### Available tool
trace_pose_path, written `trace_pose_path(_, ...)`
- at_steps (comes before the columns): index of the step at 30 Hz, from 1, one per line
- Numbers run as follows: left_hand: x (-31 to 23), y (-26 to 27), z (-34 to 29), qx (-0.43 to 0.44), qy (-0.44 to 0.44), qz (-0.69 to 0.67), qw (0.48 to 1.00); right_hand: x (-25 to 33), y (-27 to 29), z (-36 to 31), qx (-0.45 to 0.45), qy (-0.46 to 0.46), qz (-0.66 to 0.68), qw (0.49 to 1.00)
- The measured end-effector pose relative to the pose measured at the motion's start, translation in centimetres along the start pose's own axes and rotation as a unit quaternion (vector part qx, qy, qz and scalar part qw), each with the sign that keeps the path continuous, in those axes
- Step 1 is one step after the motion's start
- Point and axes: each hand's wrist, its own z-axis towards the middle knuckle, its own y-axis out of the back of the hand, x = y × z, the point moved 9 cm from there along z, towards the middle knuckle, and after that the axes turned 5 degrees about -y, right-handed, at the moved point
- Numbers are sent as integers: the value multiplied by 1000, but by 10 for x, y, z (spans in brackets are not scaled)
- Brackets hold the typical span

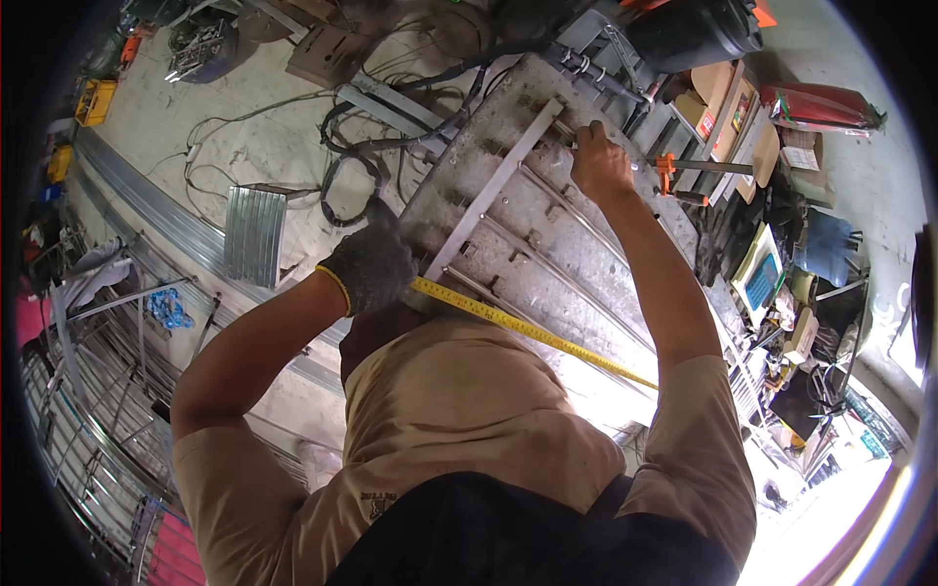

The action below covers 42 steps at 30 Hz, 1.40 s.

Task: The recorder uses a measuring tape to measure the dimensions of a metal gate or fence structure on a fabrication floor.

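Observation:
My left hand, in a dark grey knit glove with a yellow cuff, is closed at the end of a yellow tape measure. The blade runs from it to the right along the table's near side, passing behind my right arm; the case is hidden. My bare right hand is closed near the far end of a steel table, around a slim item whose pale end shows beside the fingers. Between the hands a flat metal bar slants across the table. Several thin metal rods stretch rightward from it.
An orange clamp sits at the table's right edge. Black cables coil on the floor beyond the left hand, near a bundle of ribbed metal pieces. Metal racks stand at the left. Cluttered cardboard and tools line the right wall.

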Motion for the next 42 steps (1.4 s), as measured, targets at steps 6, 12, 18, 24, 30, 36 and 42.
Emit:
trace_pose_path(6,3,-9,1,26,-9,-25,999,0,0,2,-16,-4,-12,1000)
trace_pose_path(12,2,-2,2,-84,14,-32,996,-1,-6,5,-12,-13,-48,999)
trace_pose_path(18,-4,7,2,-137,-29,5,990,-7,7,1,-24,1,43,999)
trace_pose_path(24,-4,3,-1,-132,-14,24,991,-9,101,-11,-253,105,290,917)
trace_pose_path(30,-1,7,-6,-132,2,1,991,18,108,24,-138,84,387,908)
trace_pose_path(36,1,3,-4,-76,14,1,997,27,86,39,-124,55,362,922)
trace_pose_path(42,1,-6,-2,-18,11,10,1000,36,83,42,-128,69,350,925)
